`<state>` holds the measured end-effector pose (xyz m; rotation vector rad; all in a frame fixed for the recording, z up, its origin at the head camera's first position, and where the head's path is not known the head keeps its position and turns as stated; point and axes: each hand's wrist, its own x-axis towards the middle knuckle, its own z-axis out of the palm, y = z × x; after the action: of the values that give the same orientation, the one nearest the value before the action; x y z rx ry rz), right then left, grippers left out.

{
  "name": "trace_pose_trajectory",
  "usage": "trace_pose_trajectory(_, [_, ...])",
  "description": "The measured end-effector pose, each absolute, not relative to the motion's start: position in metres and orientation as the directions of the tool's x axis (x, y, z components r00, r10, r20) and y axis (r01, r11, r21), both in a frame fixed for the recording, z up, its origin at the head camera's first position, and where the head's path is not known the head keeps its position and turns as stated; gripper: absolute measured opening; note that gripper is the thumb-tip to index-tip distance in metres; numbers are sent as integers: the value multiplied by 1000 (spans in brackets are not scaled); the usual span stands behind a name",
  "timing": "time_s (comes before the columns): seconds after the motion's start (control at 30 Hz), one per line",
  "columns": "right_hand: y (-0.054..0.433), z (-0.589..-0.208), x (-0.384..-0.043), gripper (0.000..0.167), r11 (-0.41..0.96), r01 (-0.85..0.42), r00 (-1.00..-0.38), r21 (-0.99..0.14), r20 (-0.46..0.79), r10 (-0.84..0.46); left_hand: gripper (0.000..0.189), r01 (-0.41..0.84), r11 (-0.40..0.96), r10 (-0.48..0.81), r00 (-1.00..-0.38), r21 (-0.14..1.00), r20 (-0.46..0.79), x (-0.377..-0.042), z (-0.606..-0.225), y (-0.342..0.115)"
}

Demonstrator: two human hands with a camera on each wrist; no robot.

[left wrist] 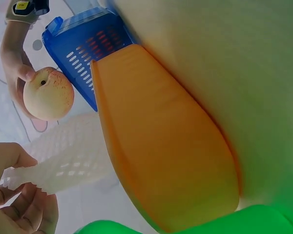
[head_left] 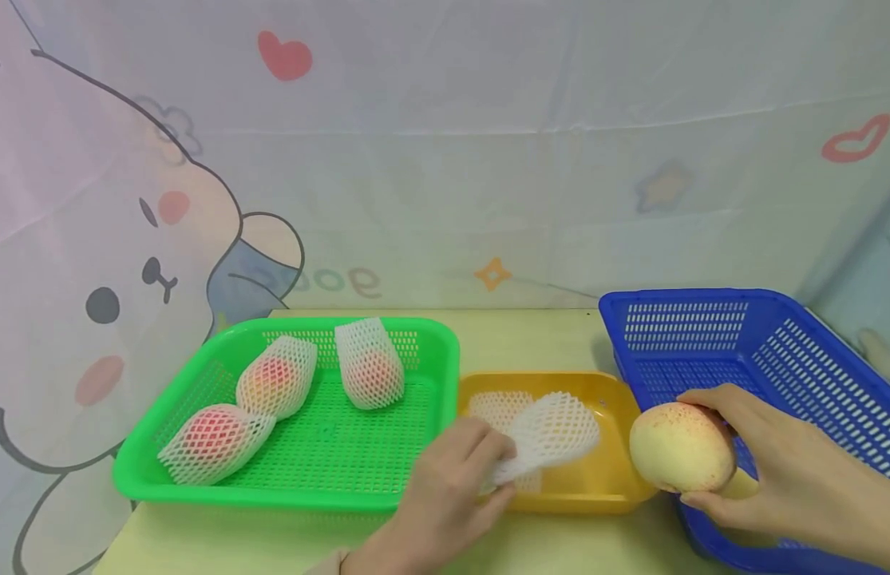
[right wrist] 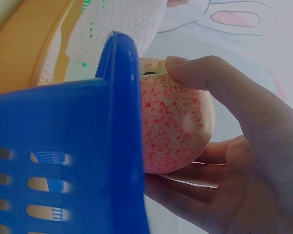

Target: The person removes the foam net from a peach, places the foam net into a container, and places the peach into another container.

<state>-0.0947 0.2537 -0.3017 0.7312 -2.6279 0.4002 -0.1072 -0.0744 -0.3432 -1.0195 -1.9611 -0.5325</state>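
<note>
A bare peach (head_left: 682, 447), pale yellow with red speckles, is gripped in my right hand (head_left: 789, 471) over the near left rim of the blue basket (head_left: 703, 307). In the right wrist view the thumb lies on top of the peach (right wrist: 178, 117) and the fingers curl beneath it. My left hand (head_left: 452, 487) pinches one end of a white foam net sleeve (head_left: 555, 431), which hangs above the orange tray (head_left: 595, 499). Another foam net (head_left: 495, 407) lies inside that tray. The left wrist view shows the pinched sleeve (left wrist: 73, 156) with nothing visible inside.
At the left a green basket (head_left: 286, 499) holds three net-wrapped peaches, one of them a peach (head_left: 376, 371) near its back. A yellowish fruit (head_left: 739, 485) shows partly inside the blue basket behind my right hand. A printed curtain (head_left: 445, 160) hangs behind the table.
</note>
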Motion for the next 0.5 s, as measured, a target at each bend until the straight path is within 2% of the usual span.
trace_pose_trajectory(0.1, [256, -301, -95, 85, 824, -542, -790, -168, 437, -430, 37, 793, 608, 472, -317, -43, 823, -108, -342, -70])
trace_pose_trajectory(0.33, [259, -300, -96, 86, 825, -548, -774, -141, 459, -436, 29, 738, 672, 478, -363, -66, 800, -111, -341, -59])
trace_pose_trajectory(0.5, [261, -300, -96, 85, 829, -542, -776, -136, 460, -432, 15, 630, 744, 508, -319, -222, 800, -116, -344, -50])
